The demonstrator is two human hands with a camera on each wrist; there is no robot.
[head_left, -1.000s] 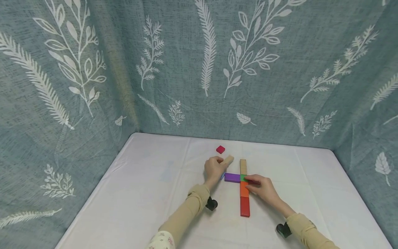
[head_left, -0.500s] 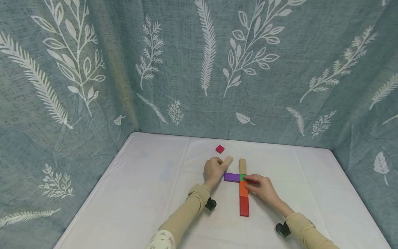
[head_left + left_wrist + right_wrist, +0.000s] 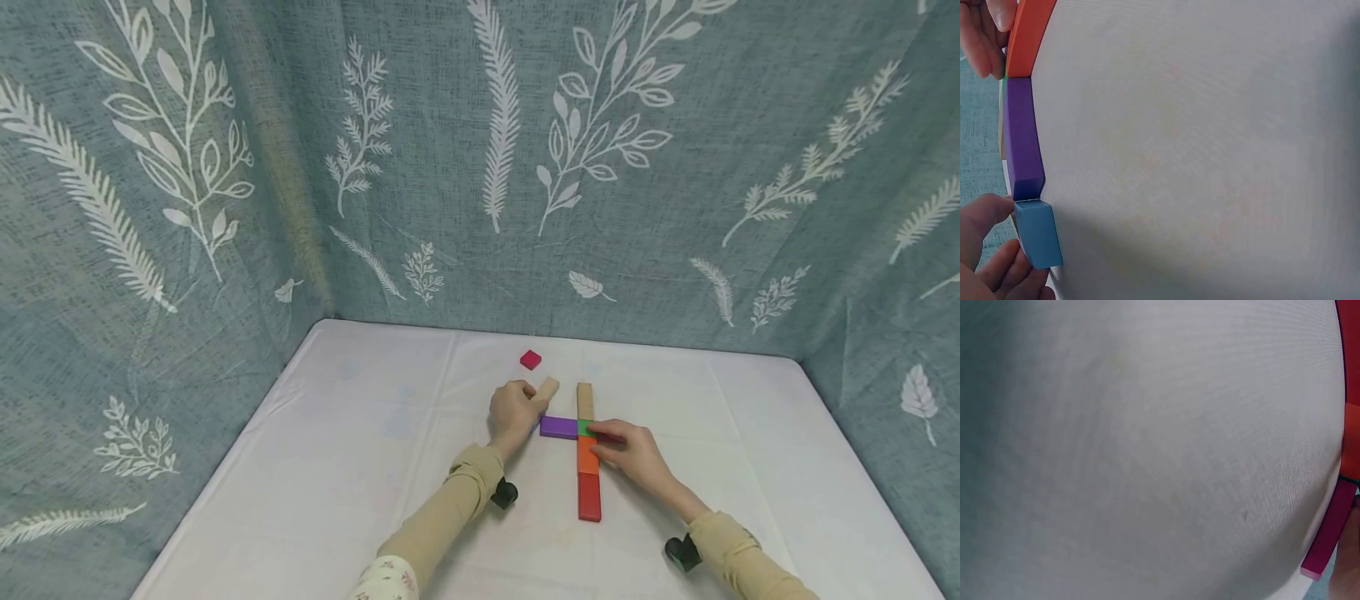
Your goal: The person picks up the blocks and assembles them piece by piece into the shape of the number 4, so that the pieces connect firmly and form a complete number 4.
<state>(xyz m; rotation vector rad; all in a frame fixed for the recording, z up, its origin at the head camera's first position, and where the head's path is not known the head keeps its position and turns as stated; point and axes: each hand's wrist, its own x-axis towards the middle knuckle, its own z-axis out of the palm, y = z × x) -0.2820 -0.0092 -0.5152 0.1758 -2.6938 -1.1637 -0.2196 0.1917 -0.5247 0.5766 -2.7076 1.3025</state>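
Note:
My left hand [image 3: 516, 410] pinches a light blue block [image 3: 1038, 234] between thumb and fingers. One end of that block meets the near end of the purple block [image 3: 1024, 134]. A plain wooden block [image 3: 548, 388] lies by my left fingertips; whether they touch it I cannot tell. My right hand [image 3: 633, 450] has its thumb and fingers on a magenta block [image 3: 1330, 530], which it mostly covers in the head view. That block adjoins the green block [image 3: 583, 427], where one right fingertip rests. Purple, green and magenta form a row crossing the column of blocks.
The column has another wooden block [image 3: 585, 402] at the far end, then green, an orange block [image 3: 588, 455] and a red block [image 3: 589, 497]. A small red block [image 3: 531, 360] lies at the back. White cloth [image 3: 360, 467] covers the table; a patterned curtain [image 3: 450, 167] stands behind.
The light blue block, seen slanting by the purple block one second ago, is now hidden in the head view. My left hand and the nearby wooden block have shifted slightly left. The right hand stays put.

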